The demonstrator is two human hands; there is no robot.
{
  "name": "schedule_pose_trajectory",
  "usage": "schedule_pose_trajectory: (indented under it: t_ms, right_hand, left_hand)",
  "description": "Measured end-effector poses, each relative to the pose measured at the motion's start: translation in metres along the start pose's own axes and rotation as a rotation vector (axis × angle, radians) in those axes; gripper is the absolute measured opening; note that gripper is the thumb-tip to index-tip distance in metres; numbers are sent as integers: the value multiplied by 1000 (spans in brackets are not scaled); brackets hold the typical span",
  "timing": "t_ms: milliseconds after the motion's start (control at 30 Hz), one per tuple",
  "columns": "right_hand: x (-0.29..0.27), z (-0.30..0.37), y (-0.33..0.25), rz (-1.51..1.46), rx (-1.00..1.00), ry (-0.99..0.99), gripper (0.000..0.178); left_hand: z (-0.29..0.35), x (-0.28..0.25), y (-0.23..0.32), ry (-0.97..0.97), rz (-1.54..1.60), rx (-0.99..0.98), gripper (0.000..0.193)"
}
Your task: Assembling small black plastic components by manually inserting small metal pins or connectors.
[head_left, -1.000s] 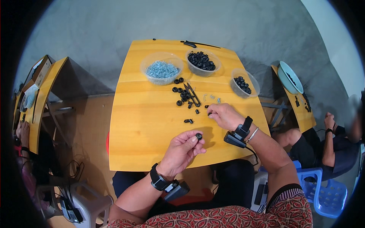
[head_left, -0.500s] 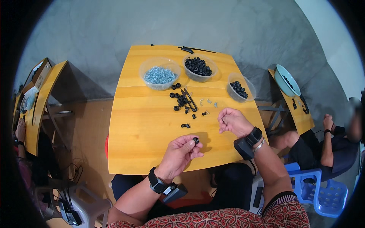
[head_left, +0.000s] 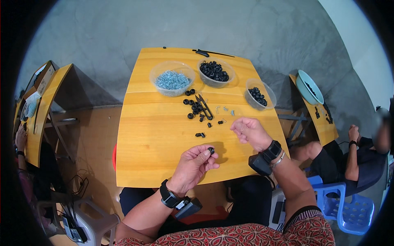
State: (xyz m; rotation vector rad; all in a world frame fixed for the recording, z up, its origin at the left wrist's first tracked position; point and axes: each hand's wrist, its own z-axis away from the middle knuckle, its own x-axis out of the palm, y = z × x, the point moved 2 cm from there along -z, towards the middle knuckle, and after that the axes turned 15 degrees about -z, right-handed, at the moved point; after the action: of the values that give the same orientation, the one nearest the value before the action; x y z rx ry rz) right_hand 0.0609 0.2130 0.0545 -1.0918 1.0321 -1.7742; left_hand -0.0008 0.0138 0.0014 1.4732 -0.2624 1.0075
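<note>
My left hand (head_left: 193, 165), near the front of the table, pinches a small round black plastic part (head_left: 211, 150) between thumb and fingers. To its right and a little farther off is my right hand (head_left: 250, 133), its thumb and fingertips pressed together above the tabletop. Whatever is in that pinch is too small to make out. Beyond the right hand lie several tiny metal springs (head_left: 225, 109). Several small black parts (head_left: 200, 135) and round black pieces (head_left: 190, 116) are scattered ahead of my hands, beside black thread snips (head_left: 204, 107).
Along the table's far side stand a clear bowl (head_left: 153, 77) of bluish-silver springs, another bowl (head_left: 232, 74) of black parts and a third bowl (head_left: 272, 97) with round black pieces. Behind them lies a black-handled tool (head_left: 202, 53). People sit at tables on both sides.
My right hand has shifted slightly to the left, nearer the loose parts. The left hand keeps its pinch on the black part and has hardly moved.
</note>
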Motion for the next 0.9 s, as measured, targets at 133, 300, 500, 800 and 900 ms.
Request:
schedule_pose_trajectory:
  t_ms: [133,300,500,800,900]
  right_hand:
    - [19,13,8,98,49,-58,27]
    - [44,29,6,255,-53,-220,28]
    - [53,31,14,152,-148,-216,20]
    - [48,29,28,163,-223,-230,19]
    - [53,30,27,168,-239,-192,18]
  left_hand:
    - [0,0,-2,10,17,5,18]
    - [-1,-2,-2,-12,17,41,19]
    - [-1,0,-1,-8,17,50,19]
    - [0,2,0,-20,11,63,20]
    - [0,0,0,-12,14,62,20]
